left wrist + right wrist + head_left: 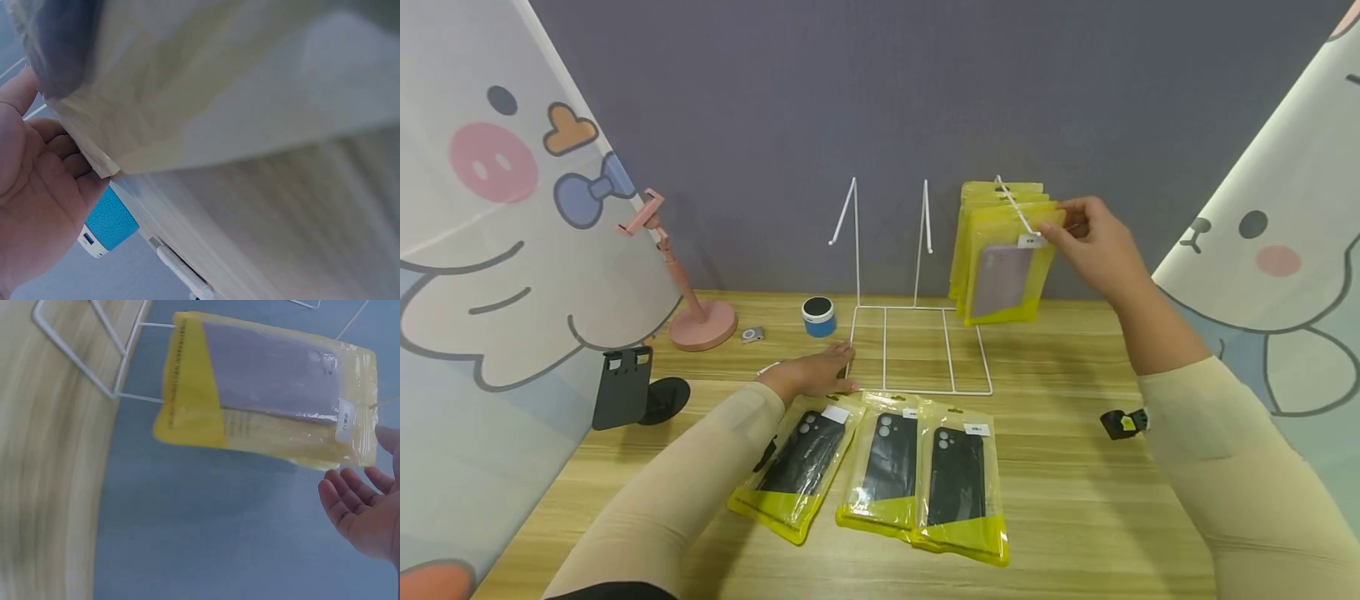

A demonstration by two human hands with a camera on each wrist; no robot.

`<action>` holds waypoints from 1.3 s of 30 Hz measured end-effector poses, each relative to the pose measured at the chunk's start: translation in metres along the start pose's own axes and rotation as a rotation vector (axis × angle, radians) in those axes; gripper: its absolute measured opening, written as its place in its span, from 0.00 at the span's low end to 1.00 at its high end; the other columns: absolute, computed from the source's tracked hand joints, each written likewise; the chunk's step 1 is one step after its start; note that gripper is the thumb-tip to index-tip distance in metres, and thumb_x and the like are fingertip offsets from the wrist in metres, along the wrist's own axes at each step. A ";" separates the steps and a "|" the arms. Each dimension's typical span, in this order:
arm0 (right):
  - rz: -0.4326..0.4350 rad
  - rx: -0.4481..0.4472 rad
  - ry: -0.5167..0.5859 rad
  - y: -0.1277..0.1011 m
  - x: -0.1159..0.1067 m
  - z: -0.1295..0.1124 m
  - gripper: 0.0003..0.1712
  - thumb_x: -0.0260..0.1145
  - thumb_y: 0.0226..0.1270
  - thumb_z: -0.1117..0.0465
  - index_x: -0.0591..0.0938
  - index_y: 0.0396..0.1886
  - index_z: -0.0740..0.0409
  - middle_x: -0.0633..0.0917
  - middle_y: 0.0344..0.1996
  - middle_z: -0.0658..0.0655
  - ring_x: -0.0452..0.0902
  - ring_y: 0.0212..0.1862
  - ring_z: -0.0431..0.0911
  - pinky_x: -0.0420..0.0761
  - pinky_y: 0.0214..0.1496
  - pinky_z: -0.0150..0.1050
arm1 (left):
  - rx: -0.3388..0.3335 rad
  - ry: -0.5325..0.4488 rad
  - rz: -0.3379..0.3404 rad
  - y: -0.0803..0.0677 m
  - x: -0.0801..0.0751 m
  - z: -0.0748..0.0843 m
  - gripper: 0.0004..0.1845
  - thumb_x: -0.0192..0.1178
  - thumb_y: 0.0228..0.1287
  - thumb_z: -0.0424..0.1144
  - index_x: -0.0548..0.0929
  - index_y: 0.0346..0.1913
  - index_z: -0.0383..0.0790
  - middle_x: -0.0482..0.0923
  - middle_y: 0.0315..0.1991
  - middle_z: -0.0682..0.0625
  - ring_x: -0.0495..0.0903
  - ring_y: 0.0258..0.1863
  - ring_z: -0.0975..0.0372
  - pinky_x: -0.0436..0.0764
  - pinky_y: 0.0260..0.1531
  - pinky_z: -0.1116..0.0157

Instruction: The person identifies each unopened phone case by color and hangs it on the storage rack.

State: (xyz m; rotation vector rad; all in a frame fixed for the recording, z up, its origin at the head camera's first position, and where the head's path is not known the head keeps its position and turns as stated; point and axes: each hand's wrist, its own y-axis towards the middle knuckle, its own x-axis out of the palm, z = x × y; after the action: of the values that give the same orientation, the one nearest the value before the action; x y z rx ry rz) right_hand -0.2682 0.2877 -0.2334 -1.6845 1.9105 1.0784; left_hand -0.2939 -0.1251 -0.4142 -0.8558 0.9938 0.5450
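Three packaged cases (887, 471) lie flat (left hand (816, 373) beside the rack (917, 350)).

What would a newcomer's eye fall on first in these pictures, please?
Probably the yellow packets hanging on the right hook of the white wire rack at the back of the table, with the right hand at the front one's top. Next, three packets with dark phone cases lie in front, and the left hand rests at the rack's base.

Wood, wire and glossy plastic

Table (1075, 500) is matt, light wood grain; rack (917, 350) is thin white-coated wire; near packets (917, 475) are glossy, crinkled clear-and-yellow plastic; far wall (850, 100) is flat matt grey.
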 end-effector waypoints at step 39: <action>-0.693 -0.132 -0.313 -0.060 0.147 0.102 0.53 0.58 0.69 0.36 0.51 0.78 0.65 0.52 0.76 0.71 0.44 0.75 0.70 0.52 0.72 0.67 | -0.024 -0.125 -0.001 -0.007 -0.005 0.001 0.45 0.51 0.73 0.57 0.42 0.79 0.37 0.34 0.80 0.41 0.36 0.79 0.49 0.47 0.76 0.49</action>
State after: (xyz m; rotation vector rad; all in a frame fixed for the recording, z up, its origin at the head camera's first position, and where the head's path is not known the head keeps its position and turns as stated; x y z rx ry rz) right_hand -0.2630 0.2660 -0.4211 -1.8931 0.9593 1.0965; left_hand -0.2904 -0.1287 -0.4074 -0.8331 0.8749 0.6031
